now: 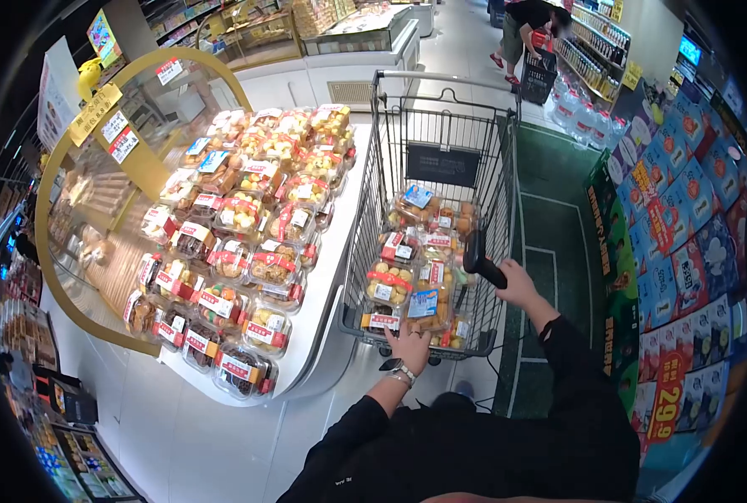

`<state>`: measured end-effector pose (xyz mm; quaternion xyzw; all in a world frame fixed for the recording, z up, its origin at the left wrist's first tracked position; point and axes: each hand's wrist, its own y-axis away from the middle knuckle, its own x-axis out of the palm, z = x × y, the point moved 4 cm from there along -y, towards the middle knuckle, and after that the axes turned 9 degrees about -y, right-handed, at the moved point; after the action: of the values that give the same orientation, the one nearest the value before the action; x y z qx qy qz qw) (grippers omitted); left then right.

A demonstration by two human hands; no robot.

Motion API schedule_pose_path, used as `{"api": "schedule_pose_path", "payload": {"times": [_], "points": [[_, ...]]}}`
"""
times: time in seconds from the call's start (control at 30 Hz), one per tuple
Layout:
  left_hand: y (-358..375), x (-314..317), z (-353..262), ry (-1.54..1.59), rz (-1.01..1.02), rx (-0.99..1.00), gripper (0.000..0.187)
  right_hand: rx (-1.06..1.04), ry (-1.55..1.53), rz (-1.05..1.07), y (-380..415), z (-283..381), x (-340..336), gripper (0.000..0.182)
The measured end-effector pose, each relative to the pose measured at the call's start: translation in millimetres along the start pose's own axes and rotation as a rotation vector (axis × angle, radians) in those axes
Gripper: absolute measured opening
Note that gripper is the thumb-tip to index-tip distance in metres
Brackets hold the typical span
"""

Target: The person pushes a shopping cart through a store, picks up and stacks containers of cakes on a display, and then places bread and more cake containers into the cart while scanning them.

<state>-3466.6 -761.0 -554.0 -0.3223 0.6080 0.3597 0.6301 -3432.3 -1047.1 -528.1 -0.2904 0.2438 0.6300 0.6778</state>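
Observation:
A wire shopping cart [510,201] stands in front of me, holding several clear boxes of baked goods [390,281]. My left hand [409,346], with a watch at the wrist, has its fingers spread at the near edge of these boxes. It touches or nearly touches the closest ones. My right hand [520,285] is wrapped round the handle of a black handheld scanner [481,260], held above the cart's right side and tilted over the boxes. To the left, many similar boxes [243,214] are stacked in rows on a white display table [311,352].
A gold-rimmed round display case [51,243] stands behind the table at the left. On the right are stacked blue cartons [675,226] and bottled water packs [576,116]. Near the shelves at the top right, a person [524,33] bends over a black basket [539,77].

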Motion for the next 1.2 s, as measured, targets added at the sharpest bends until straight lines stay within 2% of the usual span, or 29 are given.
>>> {"api": "schedule_pose_path", "payload": {"times": [0.1, 0.2, 0.3, 0.43, 0.6, 0.63, 0.73, 0.8, 0.83, 0.87, 0.93, 1.0, 1.1, 1.13, 1.2], "points": [[11, -2, -12, 0.063, 0.035, -0.010, 0.035, -0.021, -0.010, -0.017, 24, -9, -1, 0.037], [13, -1, -19, 0.070, 0.063, 0.006, 0.033, -0.035, -0.012, 0.034, 45, 1, -12, 0.036], [14, 1, -26, 0.013, 0.124, 0.015, 0.034, 0.054, -0.007, 0.026, 69, 4, -18, 0.037], [9, 14, -25, -0.022, 0.191, 0.052, 0.040, -0.045, 0.001, -0.034, 91, -11, -18, 0.040], [-1, 14, -20, -0.167, 0.300, 0.145, 0.054, 0.017, -0.105, 0.015, 116, -13, -25, 0.045], [-6, 15, -15, -0.189, 0.343, 0.154, 0.049, 0.013, -0.149, 0.008, 118, -14, -22, 0.047], [-24, 24, -2, -0.324, 0.303, 0.182, 0.046, 0.010, -0.221, 0.018, 132, -20, -30, 0.050], [-40, 18, 5, -0.346, 0.373, 0.148, 0.046, 0.114, -0.546, 0.098, 149, -19, -50, 0.049], [-50, 20, 12, -0.380, 0.380, 0.092, 0.050, 0.267, -0.565, 0.145, 159, -17, -68, 0.047], [-60, 22, 18, -0.416, 0.389, 0.037, 0.055, 0.271, -0.563, 0.148, 165, -32, -71, 0.047], [-79, 7, 22, -0.480, 0.328, -0.071, 0.038, 0.238, -0.701, -0.095, 187, -67, -97, 0.045], [-94, 11, 38, -0.385, 0.257, -0.300, 0.043, 0.260, -0.640, -0.234, 205, -94, -142, 0.045], [-104, -10, 24, -0.267, 0.209, -0.612, 0.055, 0.209, -0.576, -0.468, 236, -134, -212, 0.045], [-106, -22, 7, -0.263, 0.214, -0.604, 0.055, 0.157, -0.505, -0.515, 241, -131, -243, 0.045], [-113, -40, -42, -0.171, 0.193, -0.494, 0.061, 0.251, -0.471, -0.609, 254, -145, -285, 0.043]]}}
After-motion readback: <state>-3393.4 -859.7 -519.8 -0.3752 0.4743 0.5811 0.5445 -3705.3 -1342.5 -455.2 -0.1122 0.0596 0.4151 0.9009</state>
